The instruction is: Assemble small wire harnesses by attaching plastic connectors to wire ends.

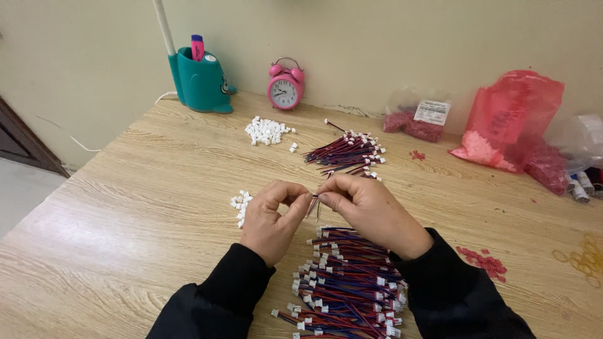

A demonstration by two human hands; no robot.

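Wood table [157, 188]; hands pinch thin red-blue wire [312, 206]

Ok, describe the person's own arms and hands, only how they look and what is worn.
Both arms wear long black sleeves of soft, slightly wrinkled fabric that end at the wrists. The left hand and right hand are bare: no gloves, and no rings, watch or bracelet show. Fingernails look short and unpainted.
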